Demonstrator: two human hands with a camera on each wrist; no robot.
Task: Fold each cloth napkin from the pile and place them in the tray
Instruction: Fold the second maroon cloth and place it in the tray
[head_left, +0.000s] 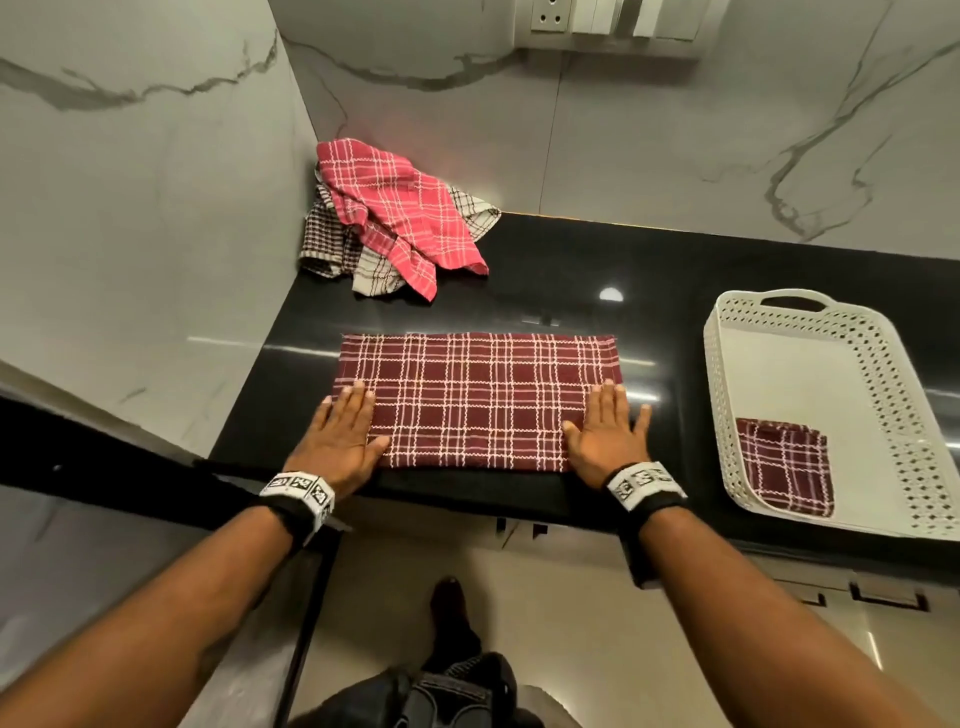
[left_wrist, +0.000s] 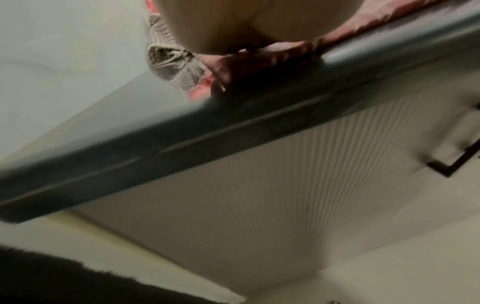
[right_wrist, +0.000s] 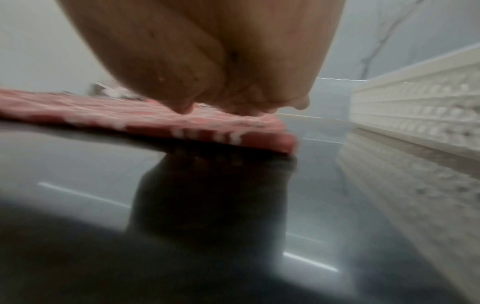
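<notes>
A maroon plaid napkin (head_left: 475, 400) lies folded in half as a long rectangle on the black counter (head_left: 597, 275), near its front edge. My left hand (head_left: 345, 431) presses flat on the napkin's left end, fingers straight. My right hand (head_left: 608, 428) presses flat on its right end the same way. In the right wrist view my palm (right_wrist: 207, 61) rests on the napkin (right_wrist: 155, 121); in the left wrist view the palm (left_wrist: 221, 24) sits on the napkin's corner (left_wrist: 259, 55). A pile (head_left: 395, 218) of a pink plaid and brown checked napkins sits at the back left. The white tray (head_left: 810, 374) at right holds one folded maroon napkin (head_left: 784, 465).
Marble walls close off the counter's left side and back. The tray's perforated wall (right_wrist: 415, 107) stands just right of my right hand. Cabinet fronts with dark handles (left_wrist: 454, 160) run under the counter edge. A wall socket (head_left: 550, 15) is high at the back.
</notes>
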